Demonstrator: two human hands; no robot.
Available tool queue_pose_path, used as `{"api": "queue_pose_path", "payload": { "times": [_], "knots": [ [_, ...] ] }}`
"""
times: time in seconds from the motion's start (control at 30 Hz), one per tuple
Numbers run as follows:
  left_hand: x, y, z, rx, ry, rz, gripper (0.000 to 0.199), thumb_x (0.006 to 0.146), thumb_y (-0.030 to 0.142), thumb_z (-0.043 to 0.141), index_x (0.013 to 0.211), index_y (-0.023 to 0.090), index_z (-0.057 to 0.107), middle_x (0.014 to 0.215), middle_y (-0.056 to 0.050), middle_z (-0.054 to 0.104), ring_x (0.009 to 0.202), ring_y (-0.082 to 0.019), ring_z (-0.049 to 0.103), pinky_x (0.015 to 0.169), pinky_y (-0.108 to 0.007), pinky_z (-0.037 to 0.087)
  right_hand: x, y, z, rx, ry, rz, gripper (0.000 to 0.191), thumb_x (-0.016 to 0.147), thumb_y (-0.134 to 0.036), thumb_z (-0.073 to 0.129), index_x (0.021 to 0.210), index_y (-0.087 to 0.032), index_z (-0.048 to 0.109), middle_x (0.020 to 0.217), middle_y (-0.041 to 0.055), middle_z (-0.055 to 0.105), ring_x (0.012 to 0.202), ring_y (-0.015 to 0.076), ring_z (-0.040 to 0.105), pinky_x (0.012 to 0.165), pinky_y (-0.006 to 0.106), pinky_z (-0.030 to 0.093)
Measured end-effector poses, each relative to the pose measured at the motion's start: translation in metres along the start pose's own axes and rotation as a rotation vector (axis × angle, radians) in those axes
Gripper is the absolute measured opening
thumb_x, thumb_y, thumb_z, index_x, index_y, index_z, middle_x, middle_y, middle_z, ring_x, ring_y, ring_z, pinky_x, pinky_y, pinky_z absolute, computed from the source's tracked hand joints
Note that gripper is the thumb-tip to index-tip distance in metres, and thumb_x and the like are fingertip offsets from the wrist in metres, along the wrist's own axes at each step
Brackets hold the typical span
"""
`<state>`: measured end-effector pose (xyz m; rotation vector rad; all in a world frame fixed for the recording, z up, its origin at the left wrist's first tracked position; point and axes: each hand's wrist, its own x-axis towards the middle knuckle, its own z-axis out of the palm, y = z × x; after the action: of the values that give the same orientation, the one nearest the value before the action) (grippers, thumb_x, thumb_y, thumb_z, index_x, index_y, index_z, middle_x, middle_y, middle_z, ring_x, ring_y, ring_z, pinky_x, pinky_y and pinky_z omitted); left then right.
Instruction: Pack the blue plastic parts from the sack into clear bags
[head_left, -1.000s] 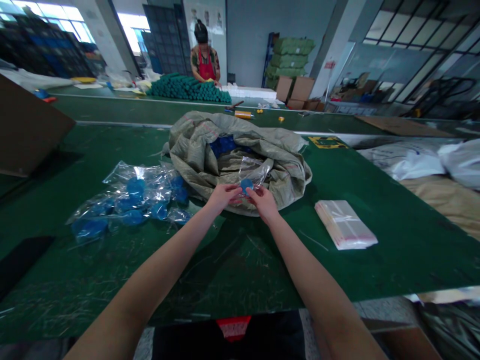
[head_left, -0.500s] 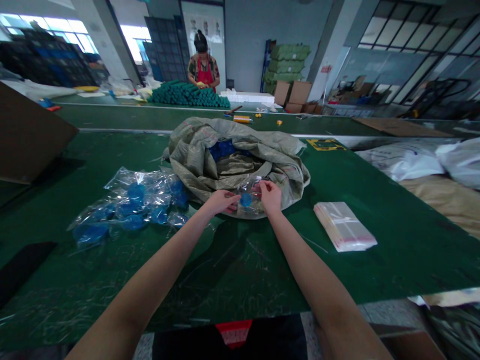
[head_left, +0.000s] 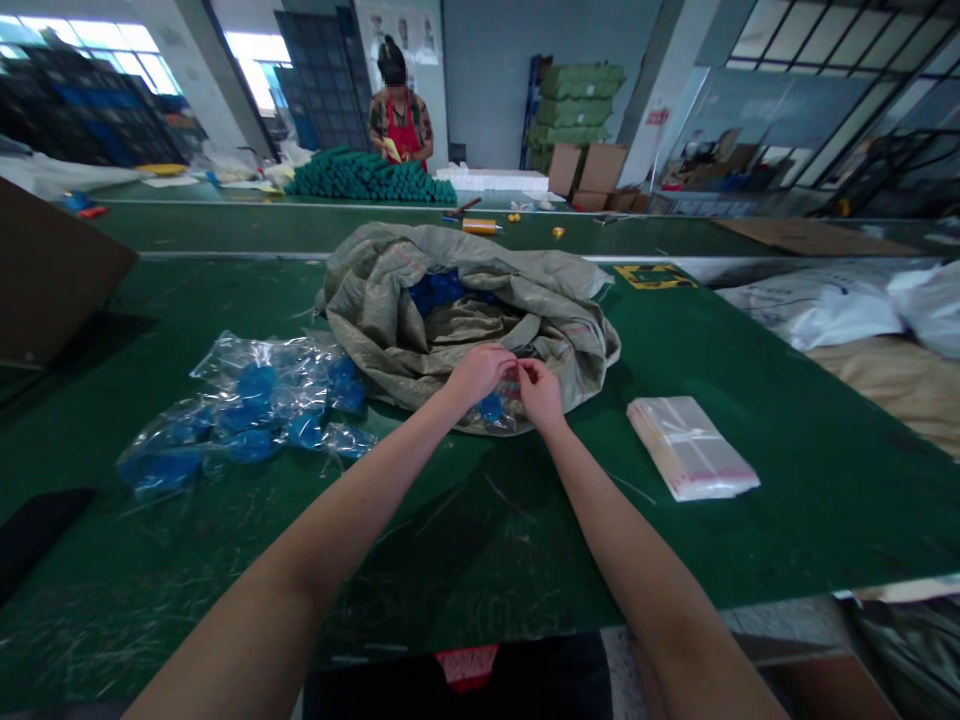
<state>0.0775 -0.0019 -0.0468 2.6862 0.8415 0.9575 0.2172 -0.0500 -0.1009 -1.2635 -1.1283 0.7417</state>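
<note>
My left hand [head_left: 480,373] and my right hand [head_left: 540,395] come together in front of a crumpled woven polypropylene sack [head_left: 375,310]. Their fingers pinch the top of a small clear plastic bag [head_left: 504,410], which holds a round blue part [head_left: 490,407]. The bag rests against the sack's near fold. Inside the sack's mouth lie more blue parts [head_left: 436,293]. To the left, several sealed clear bags of blue parts [head_left: 255,415] lie in a loose heap, apart from both hands.
A stack of flat clear bags [head_left: 691,448] lies right of my hands on the green work table [head_left: 150,560]. White sacks [head_left: 825,305] lie at right. Beyond a farther table, a person in a red apron [head_left: 397,125] stands behind a pile of green rolls [head_left: 360,178].
My hands have moved closer together and slightly left, now pinching the bag's top. The bag has gathered up around the blue part. The head view has shifted a little.
</note>
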Motion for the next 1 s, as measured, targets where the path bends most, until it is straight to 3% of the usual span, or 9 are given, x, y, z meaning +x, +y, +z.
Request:
{"api": "queue_pose_path", "payload": {
  "times": [0.13,0.3,0.5,0.7,1.0],
  "knots": [
    [-0.002,-0.002,0.001,0.096,-0.029,0.013,0.027,0.095,0.021,0.047,0.091,0.016,0.073,0.092,-0.009,0.071,0.085,-0.018,0.064,0.081,-0.029,0.050,0.000,-0.002,-0.003,0.020,0.003,0.003,0.024,0.080,-0.040,0.063,0.093,-0.021,0.068,0.091,0.0064,0.071,0.091,0.0235,0.067,0.084,0.041,0.058],
    [-0.004,-0.001,0.005,0.182,-0.020,0.000,0.023,0.093,0.020,0.049,0.090,0.015,0.071,0.089,-0.009,0.069,0.085,-0.019,0.062,0.082,-0.030,0.049,-0.004,-0.008,0.001,0.058,0.043,0.050,0.021,0.077,-0.039,0.067,0.087,-0.021,0.069,0.086,0.0061,0.072,0.085,0.0228,0.067,0.077,0.039,0.060],
    [-0.005,-0.001,0.002,0.062,0.037,-0.026,0.019,0.090,0.017,0.051,0.091,0.014,0.070,0.091,-0.010,0.069,0.087,-0.019,0.062,0.085,-0.031,0.049,-0.005,-0.006,0.005,0.110,0.042,0.071,0.025,0.078,-0.043,0.064,0.089,-0.020,0.067,0.084,0.0044,0.071,0.076,0.0209,0.068,0.061,0.036,0.061],
    [-0.008,-0.002,-0.002,-0.004,-0.007,-0.009,0.025,0.093,0.018,0.048,0.095,0.015,0.073,0.095,-0.010,0.071,0.090,-0.019,0.063,0.087,-0.032,0.050,-0.005,-0.008,0.004,0.161,-0.004,0.065,0.025,0.079,-0.041,0.063,0.091,-0.019,0.068,0.085,0.0044,0.072,0.079,0.0212,0.069,0.062,0.036,0.062],
    [-0.004,-0.007,-0.004,0.013,-0.060,0.033,0.024,0.092,0.018,0.050,0.091,0.014,0.073,0.092,-0.010,0.070,0.086,-0.019,0.063,0.083,-0.032,0.049,-0.006,-0.017,-0.004,0.043,-0.031,0.020,0.024,0.078,-0.039,0.066,0.089,-0.019,0.073,0.085,0.0053,0.073,0.072,0.0208,0.068,0.065,0.039,0.062]
  ]
}}
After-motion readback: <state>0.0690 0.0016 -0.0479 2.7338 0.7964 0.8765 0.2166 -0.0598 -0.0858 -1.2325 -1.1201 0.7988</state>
